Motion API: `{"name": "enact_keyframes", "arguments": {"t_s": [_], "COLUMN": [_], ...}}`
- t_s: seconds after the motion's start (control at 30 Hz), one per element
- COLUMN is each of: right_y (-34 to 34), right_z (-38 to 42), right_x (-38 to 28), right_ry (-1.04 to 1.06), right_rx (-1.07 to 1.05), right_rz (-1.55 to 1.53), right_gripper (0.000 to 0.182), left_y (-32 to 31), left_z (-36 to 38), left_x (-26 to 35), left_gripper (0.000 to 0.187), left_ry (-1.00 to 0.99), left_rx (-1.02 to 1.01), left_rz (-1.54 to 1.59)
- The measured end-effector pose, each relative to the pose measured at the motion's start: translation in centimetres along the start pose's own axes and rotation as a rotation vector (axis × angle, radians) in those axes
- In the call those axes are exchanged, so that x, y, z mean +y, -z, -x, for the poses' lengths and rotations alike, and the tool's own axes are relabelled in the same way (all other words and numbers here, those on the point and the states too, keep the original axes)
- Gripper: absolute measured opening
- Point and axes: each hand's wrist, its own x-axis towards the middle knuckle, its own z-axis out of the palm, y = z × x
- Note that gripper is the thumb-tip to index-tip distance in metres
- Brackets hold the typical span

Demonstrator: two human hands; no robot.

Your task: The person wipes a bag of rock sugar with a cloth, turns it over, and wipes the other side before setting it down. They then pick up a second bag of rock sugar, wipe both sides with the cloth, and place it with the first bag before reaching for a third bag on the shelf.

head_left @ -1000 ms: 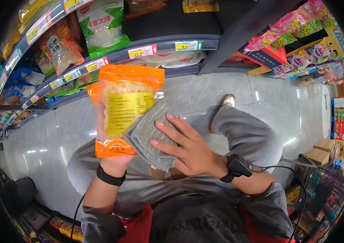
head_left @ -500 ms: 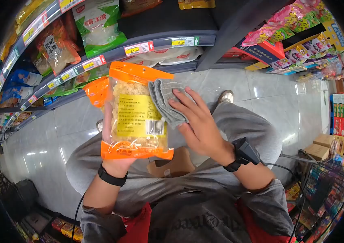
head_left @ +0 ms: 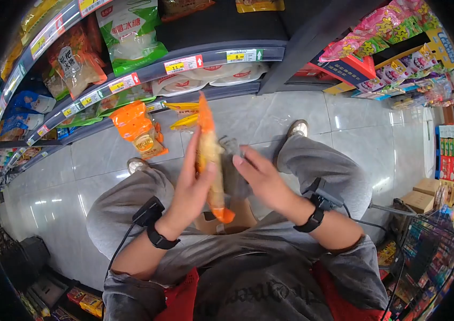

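Observation:
My left hand [head_left: 193, 182] grips an orange and clear food bag [head_left: 212, 166], turned edge-on with its narrow side towards me. My right hand [head_left: 259, 174] holds a grey cloth [head_left: 234, 174] against or close beside the bag's right side; the cloth is blurred by motion. Beyond my left hand, an orange bag [head_left: 138, 130] rests on the floor, and a yellow packet [head_left: 185, 115] lies near the lower shelf.
A shelf [head_left: 173, 56] with price tags and bagged goods curves across the upper left. Colourful snack packs [head_left: 393, 64] stand at upper right. Cardboard boxes [head_left: 419, 197] and a wire basket [head_left: 435, 235] are at right. A brown cardboard piece [head_left: 245, 214] is between my legs.
The held bag has turned from flat, label showing, to edge-on. My left hand has come up and right beside it, uncovering the bag and packet on the floor. The cloth has shifted lower.

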Motion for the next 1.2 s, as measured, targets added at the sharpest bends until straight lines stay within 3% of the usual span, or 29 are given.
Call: {"name": "enact_keyframes", "arguments": {"t_s": [0.07, 0.1, 0.27, 0.43, 0.53, 0.63, 0.73, 0.77, 0.87, 0.9, 1.0, 1.2], "right_y": [-1.0, -0.5, -1.7, -1.6, -1.2, -1.3, -1.7, -1.9, -2.2, -2.4, -2.7, -1.6], "right_z": [0.8, 0.8, 0.8, 0.4, 0.5, 1.1, 2.0, 2.3, 3.0, 3.1, 2.5, 0.9], "right_x": [0.8, 1.5, 4.6, 6.5, 5.7, 4.9, 4.0, 4.5, 5.2, 5.2, 5.1, 6.0], "right_ry": [0.076, 0.043, 0.042, 0.129, 0.176, 0.191, 0.221, 0.259, 0.247, 0.219, 0.030, -0.049], "right_rx": [-0.089, -0.127, 0.019, 0.107, 0.081, -0.009, -0.132, -0.167, -0.247, -0.270, -0.308, -0.285], "right_rz": [-0.219, -0.050, -0.110, -0.022, 0.088, 0.280, 0.487, 0.546, 0.605, 0.606, 0.545, 0.693], "right_gripper": [0.038, 0.040, 0.031, 0.024, 0.024, 0.025, 0.026, 0.027, 0.029, 0.029, 0.030, 0.037], "left_y": [-1.1, -0.9, -0.6, -0.3, 0.8, 2.1, 5.0, 5.2, 6.0, 5.7, 6.8, 8.4], "left_z": [0.2, 0.2, 0.5, 0.1, -0.1, -0.8, -1.1, -1.1, -0.3, -0.3, 0.3, 1.0], "left_x": [0.2, -0.8, -2.4, -0.1, 1.2, 4.5, 5.4, 5.3, 4.7, 4.7, 4.3, 4.0], "left_gripper": [0.072, 0.078, 0.081, 0.081, 0.087, 0.081, 0.062, 0.037, 0.030, 0.024, 0.020, 0.014], "left_ry": [-0.057, -0.020, -0.077, -0.024, -0.109, -0.306, -0.394, -0.399, -0.135, -0.299, -0.153, -0.149], "left_rx": [-0.015, -0.011, -0.093, -0.218, -0.229, 0.016, -0.136, -0.123, -0.281, -0.307, -0.398, -0.527], "left_rz": [-0.177, -0.189, -0.418, -0.470, -0.662, -0.931, -1.239, -1.162, -0.991, -1.005, -1.037, -1.263]}}
